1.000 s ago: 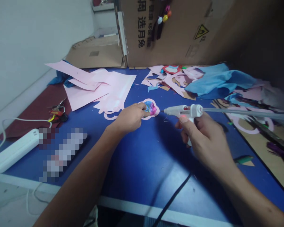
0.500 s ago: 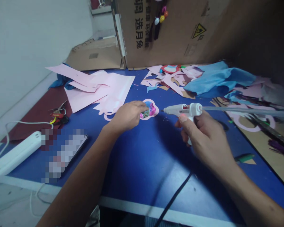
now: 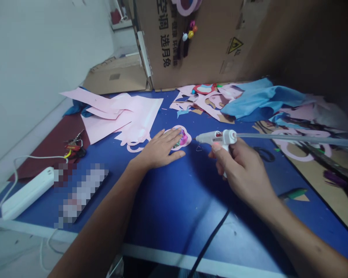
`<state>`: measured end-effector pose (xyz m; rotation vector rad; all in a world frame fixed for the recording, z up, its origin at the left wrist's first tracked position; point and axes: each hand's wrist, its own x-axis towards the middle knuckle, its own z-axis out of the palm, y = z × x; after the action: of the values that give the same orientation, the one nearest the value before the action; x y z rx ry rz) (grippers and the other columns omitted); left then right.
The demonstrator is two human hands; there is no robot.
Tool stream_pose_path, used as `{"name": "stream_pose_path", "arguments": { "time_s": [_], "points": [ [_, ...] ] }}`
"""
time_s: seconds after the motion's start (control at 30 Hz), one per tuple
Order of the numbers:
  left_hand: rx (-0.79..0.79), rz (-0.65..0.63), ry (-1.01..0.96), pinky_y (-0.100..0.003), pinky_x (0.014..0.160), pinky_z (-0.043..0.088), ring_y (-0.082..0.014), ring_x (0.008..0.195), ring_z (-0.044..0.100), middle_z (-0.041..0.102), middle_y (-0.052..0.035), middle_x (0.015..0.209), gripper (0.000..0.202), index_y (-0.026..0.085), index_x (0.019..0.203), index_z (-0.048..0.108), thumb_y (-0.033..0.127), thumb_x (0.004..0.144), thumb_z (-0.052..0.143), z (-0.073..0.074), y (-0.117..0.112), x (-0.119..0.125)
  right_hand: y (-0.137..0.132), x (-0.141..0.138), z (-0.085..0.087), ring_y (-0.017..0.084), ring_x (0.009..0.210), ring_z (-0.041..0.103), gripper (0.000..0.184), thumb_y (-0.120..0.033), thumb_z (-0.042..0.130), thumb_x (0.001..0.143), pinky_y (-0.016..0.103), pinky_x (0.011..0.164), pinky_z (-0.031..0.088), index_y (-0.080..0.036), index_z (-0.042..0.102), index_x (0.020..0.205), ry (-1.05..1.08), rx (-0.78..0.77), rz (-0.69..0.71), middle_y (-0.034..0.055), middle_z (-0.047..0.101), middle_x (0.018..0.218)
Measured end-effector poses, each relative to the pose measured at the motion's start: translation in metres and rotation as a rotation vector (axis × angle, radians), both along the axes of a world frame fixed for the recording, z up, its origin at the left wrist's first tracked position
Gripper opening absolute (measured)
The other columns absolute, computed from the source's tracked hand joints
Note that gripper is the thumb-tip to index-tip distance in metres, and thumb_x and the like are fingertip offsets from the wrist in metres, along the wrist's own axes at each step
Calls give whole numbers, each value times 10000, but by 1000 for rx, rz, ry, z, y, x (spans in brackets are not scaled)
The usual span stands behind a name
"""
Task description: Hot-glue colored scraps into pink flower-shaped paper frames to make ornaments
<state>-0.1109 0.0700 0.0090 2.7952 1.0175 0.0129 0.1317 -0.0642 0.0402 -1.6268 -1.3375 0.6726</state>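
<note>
Left hand (image 3: 159,148): open, fingers spread flat on pink cutout (image 3: 183,138). Right hand (image 3: 239,166): wrapped around glue gun (image 3: 216,136), nozzle aimed near cutout.

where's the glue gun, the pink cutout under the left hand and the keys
hot glue gun (image 3: 212,136), head view, on the white barrel behind the nozzle
pink cutout (image 3: 187,133), head view, on its bare upper right rim
keys (image 3: 73,147), head view, on the red part of the bunch

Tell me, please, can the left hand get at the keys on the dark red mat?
Probably yes: the left hand rests on the pink cut-out, and only the blue tabletop and flat pink paper lie between it and the keys.
</note>
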Motion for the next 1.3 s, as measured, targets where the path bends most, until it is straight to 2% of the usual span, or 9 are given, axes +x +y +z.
{"name": "stream_pose_path", "arguments": {
  "time_s": [0.13, 0.33, 0.77, 1.1, 1.3],
  "points": [
    [-28, -19, 11, -536, 1469, 127, -287, 1804, 203, 227, -114, 1926, 826, 230, 1854, 249, 683, 1171, 348, -7, 0, -1, 0, 0, 0, 270, 724, 695, 448, -656, 595, 1074, 382, 640, 469, -236, 708, 965, 16, 7, 7, 64, 715, 777],
    [-37, -38, 34, -573, 1467, 112, -310, 1812, 159, 163, -118, 1937, 862, 237, 1859, 226, 719, 1158, 365, -5, -2, -4, 1, 0, 0, 275, 748, 692, 414, -628, 590, 1081, 382, 649, 462, -247, 694, 959, 1, 21, 17, 72, 728, 812],
    [-30, -37, 79, -616, 1459, 125, -332, 1814, 135, 141, -121, 1944, 831, 274, 1844, 310, 720, 1152, 419, -3, -2, -2, 3, 1, -3, 281, 762, 702, 407, -622, 580, 1087, 381, 650, 460, -248, 696, 977, 3, 28, 28, 72, 732, 828],
    [-2, -50, 70, -631, 1455, 137, -327, 1813, 153, 156, -77, 1950, 793, 362, 1831, 333, 755, 1146, 407, -5, -2, -2, 2, 2, -2, 275, 776, 700, 409, -620, 581, 1092, 375, 660, 454, -243, 693, 981, 10, 27, 28, 69, 734, 838],
    [-38, -37, 78, -638, 1456, 122, -338, 1814, 141, 128, -73, 1954, 783, 384, 1819, 365, 762, 1136, 437, -5, -2, -1, 2, 2, -1, 283, 775, 708, 428, -639, 586, 1089, 383, 659, 464, -241, 700, 983, 14, 22, 25, 72, 731, 822]
  ]
}}
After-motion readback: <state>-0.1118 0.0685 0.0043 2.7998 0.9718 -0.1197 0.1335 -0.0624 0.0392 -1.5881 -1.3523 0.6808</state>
